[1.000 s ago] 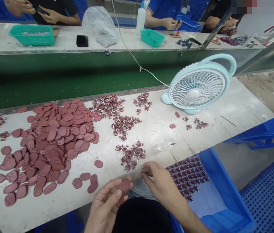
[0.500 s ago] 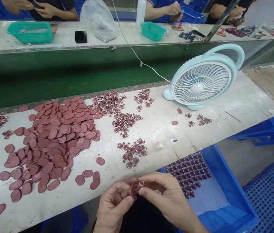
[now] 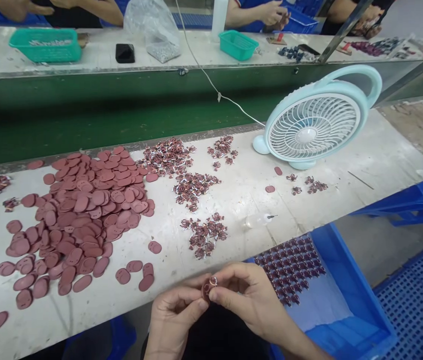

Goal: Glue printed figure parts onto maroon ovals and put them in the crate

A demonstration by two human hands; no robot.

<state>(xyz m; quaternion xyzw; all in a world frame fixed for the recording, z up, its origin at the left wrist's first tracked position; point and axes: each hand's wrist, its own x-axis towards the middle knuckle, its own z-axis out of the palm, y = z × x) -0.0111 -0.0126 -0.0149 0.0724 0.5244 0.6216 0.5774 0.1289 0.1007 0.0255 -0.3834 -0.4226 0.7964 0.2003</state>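
Below the table edge [image 3: 181, 280], both hands together, left [image 3: 176, 312] and right [image 3: 251, 300], pinching one small reddish-brown oval piece [image 3: 207, 289].

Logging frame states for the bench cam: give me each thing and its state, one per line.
left hand: pinching a brown oval piece
right hand: pressing a small printed part onto that piece
brown oval pile: loose heap on the table
printed parts: scattered in small clusters
blue bin: open, finished pieces laid in rows
desk fan: upright, plugged in; spinning cannot be told
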